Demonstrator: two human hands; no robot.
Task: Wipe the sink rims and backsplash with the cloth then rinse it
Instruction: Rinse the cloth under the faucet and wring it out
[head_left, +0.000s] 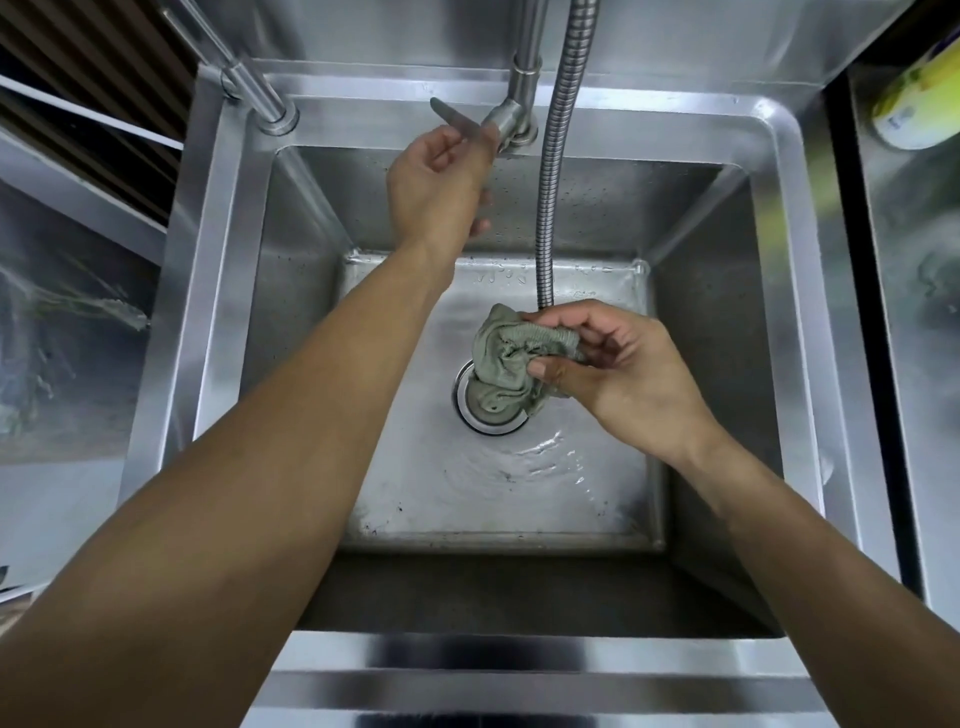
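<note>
Head view: right hand (618, 364) pinches the bunched cloth (511, 358) between thumb and fingers, under the hose (558, 156) end, above the drain (488, 410). Left hand (441, 176) is at the tap lever (457, 122), fingers loosely curled; actual grip on it cannot be told. Water ripples on the sink (779, 291) floor. Risks: lever thrown too far means splash over wiped rims; a loose pinch drops the cloth onto the drain.

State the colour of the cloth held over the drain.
The cloth is a muted grey-green, seen in the head view.
</note>
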